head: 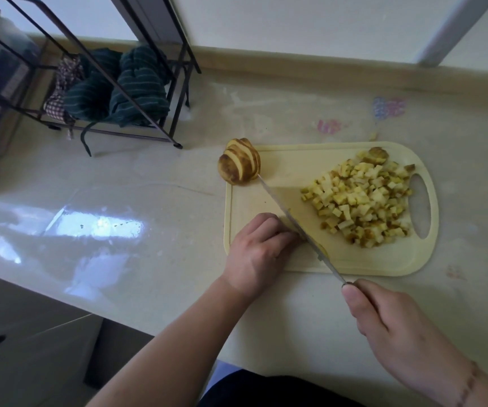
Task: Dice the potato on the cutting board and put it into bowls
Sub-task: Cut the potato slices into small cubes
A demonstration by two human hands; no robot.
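Observation:
A pale yellow cutting board lies on the counter. A heap of diced potato covers its right half. A stack of potato slices leans at the board's far left corner. My left hand is curled over potato pieces at the board's near left, mostly hiding them. My right hand grips the handle of a long knife. Its blade runs diagonally across the board, right beside my left fingers, with its tip near the sliced stack.
A black wire rack holding dark striped cloths stands at the far left of the glossy counter. A wall with a beige ledge runs along the back. The counter's near edge drops off at lower left. No bowl is in view.

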